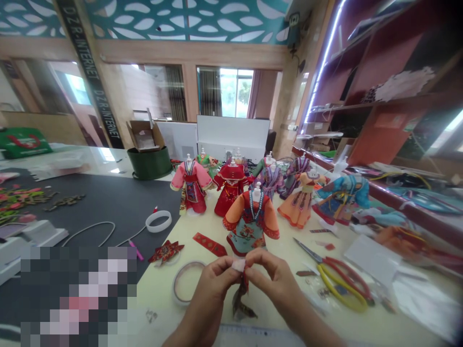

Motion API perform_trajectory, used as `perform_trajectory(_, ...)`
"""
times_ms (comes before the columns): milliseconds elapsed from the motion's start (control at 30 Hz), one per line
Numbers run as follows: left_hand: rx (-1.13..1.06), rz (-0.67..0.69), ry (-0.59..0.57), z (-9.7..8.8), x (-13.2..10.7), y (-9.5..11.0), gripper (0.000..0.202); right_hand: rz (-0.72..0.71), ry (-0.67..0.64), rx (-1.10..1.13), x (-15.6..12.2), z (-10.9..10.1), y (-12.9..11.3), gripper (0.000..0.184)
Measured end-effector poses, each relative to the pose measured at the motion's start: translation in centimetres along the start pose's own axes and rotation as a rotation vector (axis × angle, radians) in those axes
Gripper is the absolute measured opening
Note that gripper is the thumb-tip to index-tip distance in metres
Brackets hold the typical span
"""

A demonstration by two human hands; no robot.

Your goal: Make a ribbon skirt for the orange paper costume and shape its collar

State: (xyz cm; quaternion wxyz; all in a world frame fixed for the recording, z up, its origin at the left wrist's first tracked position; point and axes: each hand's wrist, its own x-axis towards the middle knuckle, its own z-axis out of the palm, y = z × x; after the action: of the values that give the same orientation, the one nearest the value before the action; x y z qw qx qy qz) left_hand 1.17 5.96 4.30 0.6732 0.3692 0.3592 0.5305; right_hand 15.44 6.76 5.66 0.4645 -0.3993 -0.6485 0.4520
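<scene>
My left hand (217,278) and my right hand (272,275) are close together above the pale table mat. Both pinch a small fabric strip (241,301) between thumb and fingertips. Its upper end carries a whitish piece (238,264), perhaps tape or paper; I cannot tell which. The dark, patterned lower part with a bit of red hangs down between my hands. Just beyond them stands a small dress form in an orange and teal robe (249,226) with a bead necklace. A roll of tape (180,284) lies beside my left hand.
Scissors with red and yellow handles (340,284) lie at the right. A red patterned strip (210,244) and a red fabric flower (167,251) are on the mat. Several dressed miniature forms, including a red gown (231,190), stand behind. A ruler (253,332) lies along the near edge.
</scene>
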Motion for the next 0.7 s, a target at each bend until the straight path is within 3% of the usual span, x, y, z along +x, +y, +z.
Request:
perform_trajectory(200,-0.062,-0.014,-0.119,0.0,-0.6,-0.2,0.016,0.121,-0.073,0.267,0.1,0.2,1.3,0.024)
perform_trajectory(533,-0.018,-0.087,-0.370,-1.1,-1.1,1.2,0.025,0.151,-0.126,0.182,-0.2,-0.3,0.4,0.019)
perform_trajectory(600,0.036,-0.076,-0.353,-1.5,-1.2,1.5,0.024,0.148,-0.123,0.142,-0.3,-0.5,0.1,0.020)
perform_trajectory(700,0.151,-0.054,-0.253,-1.8,-1.1,1.7,0.042,0.122,-0.107,0.003,-0.4,-0.7,-0.6,0.019)
